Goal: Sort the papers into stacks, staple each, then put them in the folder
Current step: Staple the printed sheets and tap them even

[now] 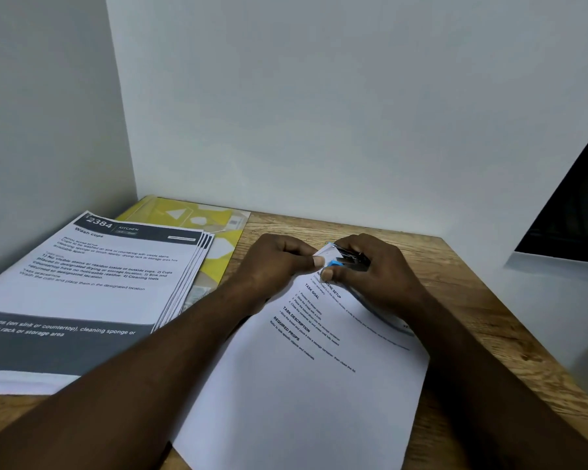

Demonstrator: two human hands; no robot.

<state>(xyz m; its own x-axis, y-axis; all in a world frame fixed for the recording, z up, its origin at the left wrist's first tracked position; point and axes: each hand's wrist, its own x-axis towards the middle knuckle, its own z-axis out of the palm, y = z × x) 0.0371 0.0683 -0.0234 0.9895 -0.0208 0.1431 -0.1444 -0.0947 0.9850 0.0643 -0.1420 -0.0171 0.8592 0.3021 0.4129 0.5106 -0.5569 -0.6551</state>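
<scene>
- Head view: a white printed paper stack [302, 385] lies askew on the middle of the light-brown wooden desk [455, 300], with its far corner lifted between both hands.
- Left hand [275, 262]: fingers are curled and the thumb pinches that far corner of the stack.
- Right hand [381, 269]: wrapped tight round a small blue-and-black stapler [350, 259], thumb on its blue end. The stapler sits right at the pinched corner. I can't tell whether its mouth is closed on the paper.
- Both forearms lie across the sheets, and the hands are almost touching at the corner.
- Second stack on the left: white sheets with a dark header reading "Wash cups" [92, 286], flat on the desk, right edges slightly fanned.
- Folder: a clear plastic folder with a yellow-and-white pattern [190, 215] lies flat in the far-left corner of the desk against the wall. The "Wash cups" stack partly covers it.
- A dark flat panel [574, 215] shows at the right edge of the frame, well apart from the papers.
</scene>
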